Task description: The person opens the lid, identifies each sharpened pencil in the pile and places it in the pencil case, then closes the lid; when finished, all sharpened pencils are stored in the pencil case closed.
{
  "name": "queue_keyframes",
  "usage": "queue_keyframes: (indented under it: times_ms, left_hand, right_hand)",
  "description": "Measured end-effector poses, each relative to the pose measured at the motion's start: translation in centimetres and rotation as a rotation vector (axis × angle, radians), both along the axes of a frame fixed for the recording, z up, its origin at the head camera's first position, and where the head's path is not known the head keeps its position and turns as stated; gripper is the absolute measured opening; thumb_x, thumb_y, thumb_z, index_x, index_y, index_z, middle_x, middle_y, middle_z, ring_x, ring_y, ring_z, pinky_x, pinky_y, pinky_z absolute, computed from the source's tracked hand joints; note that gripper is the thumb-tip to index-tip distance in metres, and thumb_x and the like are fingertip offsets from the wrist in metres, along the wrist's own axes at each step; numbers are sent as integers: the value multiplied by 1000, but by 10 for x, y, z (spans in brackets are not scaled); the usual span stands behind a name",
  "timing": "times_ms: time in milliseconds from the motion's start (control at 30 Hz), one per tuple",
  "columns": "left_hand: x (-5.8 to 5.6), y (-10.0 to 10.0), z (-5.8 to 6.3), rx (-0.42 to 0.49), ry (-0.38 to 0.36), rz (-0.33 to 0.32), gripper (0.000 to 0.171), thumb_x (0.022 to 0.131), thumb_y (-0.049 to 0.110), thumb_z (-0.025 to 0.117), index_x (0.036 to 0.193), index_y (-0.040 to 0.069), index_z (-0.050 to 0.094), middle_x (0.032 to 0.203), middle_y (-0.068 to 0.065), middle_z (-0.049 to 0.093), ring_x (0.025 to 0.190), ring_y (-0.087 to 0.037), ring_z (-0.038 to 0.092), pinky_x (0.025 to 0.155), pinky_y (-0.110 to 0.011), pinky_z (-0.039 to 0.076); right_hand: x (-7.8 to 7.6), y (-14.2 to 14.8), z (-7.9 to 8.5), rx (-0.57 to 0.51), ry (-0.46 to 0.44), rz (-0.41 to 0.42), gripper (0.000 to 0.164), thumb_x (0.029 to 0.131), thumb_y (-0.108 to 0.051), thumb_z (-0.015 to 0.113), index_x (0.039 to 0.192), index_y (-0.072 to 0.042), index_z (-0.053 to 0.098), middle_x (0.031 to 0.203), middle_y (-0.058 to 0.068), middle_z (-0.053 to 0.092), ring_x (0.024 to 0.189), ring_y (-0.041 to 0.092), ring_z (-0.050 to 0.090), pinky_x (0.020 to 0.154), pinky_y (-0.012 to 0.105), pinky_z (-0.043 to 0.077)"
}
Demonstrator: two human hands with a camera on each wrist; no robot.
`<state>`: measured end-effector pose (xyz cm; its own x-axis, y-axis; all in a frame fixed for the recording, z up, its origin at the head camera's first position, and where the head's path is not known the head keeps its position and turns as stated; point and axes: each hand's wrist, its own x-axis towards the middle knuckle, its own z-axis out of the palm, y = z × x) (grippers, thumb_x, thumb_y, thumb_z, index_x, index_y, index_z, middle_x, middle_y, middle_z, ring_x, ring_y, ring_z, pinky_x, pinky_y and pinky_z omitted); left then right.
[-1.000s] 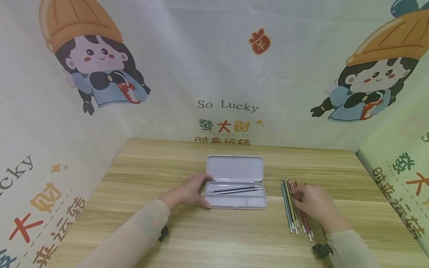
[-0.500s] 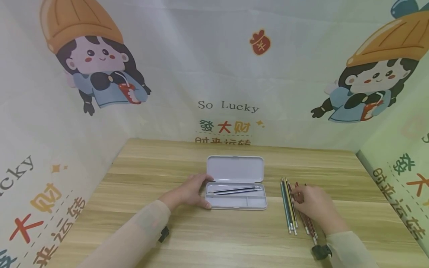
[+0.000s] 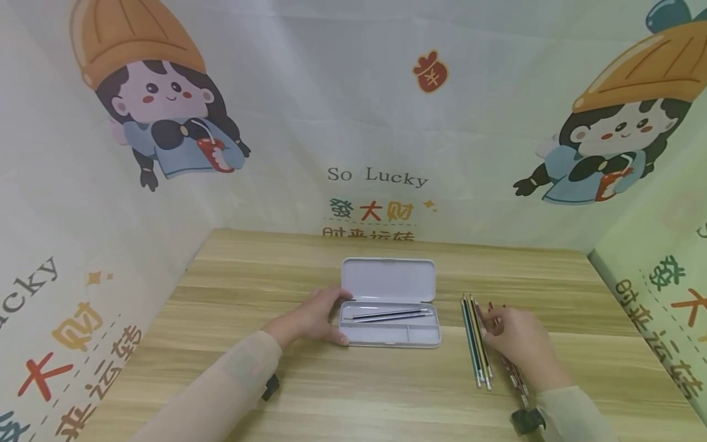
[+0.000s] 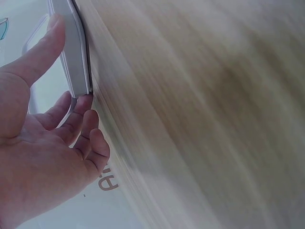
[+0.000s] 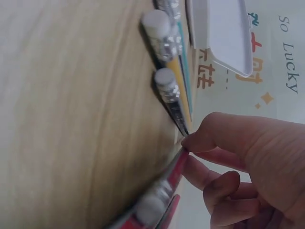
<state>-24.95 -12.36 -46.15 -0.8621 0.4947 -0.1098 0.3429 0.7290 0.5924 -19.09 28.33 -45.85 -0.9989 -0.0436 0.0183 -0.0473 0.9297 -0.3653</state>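
A white pencil case (image 3: pixel 375 333) lies with its lid (image 3: pixel 389 280) raised toward the back; dark pencils (image 3: pixel 389 315) rest in its long rear compartment. My left hand (image 3: pixel 312 316) holds the case's left end, thumb at the front corner and fingers at the back one. To the right is a bundle of teal, yellow and dark pencils (image 3: pixel 476 344), eraser ends toward me. My right hand (image 3: pixel 519 341) pinches a red pencil (image 5: pixel 177 168) between thumb and forefinger, beside that bundle. More red pencils (image 3: pixel 518 377) lie partly hidden under this hand.
The wooden tabletop (image 3: pixel 353 393) runs back to a printed cloth (image 3: pixel 287 123) that stands along its rear and both sides. A black strap device (image 3: pixel 528 421) sits on the right wrist, close above the red pencils' eraser ends.
The red pencils' eraser ends have swung right, widening the gap from the teal and yellow ones. My right hand has barely shifted; my left hand stays on the case.
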Motion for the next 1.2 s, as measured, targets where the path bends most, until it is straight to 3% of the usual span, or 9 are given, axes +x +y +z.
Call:
queue_keyframes:
  times_ms: [267, 567, 867, 1200]
  left_hand:
    - [-1, 1, -2, 8, -6, 15, 90, 67, 23, 97, 144, 7, 52, 144, -13, 57, 135, -33, 46, 121, -50, 37]
    - [1, 2, 2, 10, -4, 19, 88, 67, 22, 97, 142, 6, 53, 143, -15, 58, 135, -35, 46, 121, -51, 37]
    - [-1, 2, -2, -5, 5, 16, 90, 67, 24, 97, 144, 7, 53, 144, -14, 58, 136, -35, 46, 122, -50, 36]
    - [-1, 1, -3, 6, 10, 14, 91, 66, 24, 97, 143, 6, 53, 144, -14, 58, 135, -34, 47, 121, -51, 36]
  right_hand:
    - [3, -2, 7, 1, 67, 5, 31, 78, -15, 78, 108, -7, 79, 80, 1, 76, 65, 14, 60, 55, 32, 47]
    - [3, -10, 10, 37, 155, 62, 24, 82, -16, 76, 106, -14, 80, 81, -3, 74, 51, 10, 44, 44, 27, 34]
    - [-1, -21, 6, 71, 255, 128, 20, 80, -17, 77, 99, -23, 80, 62, -14, 57, 48, 6, 36, 41, 25, 28]
    - [-9, -40, 8, 59, 292, 199, 18, 77, -15, 78, 92, -25, 81, 78, -12, 71, 58, 6, 44, 48, 25, 34]
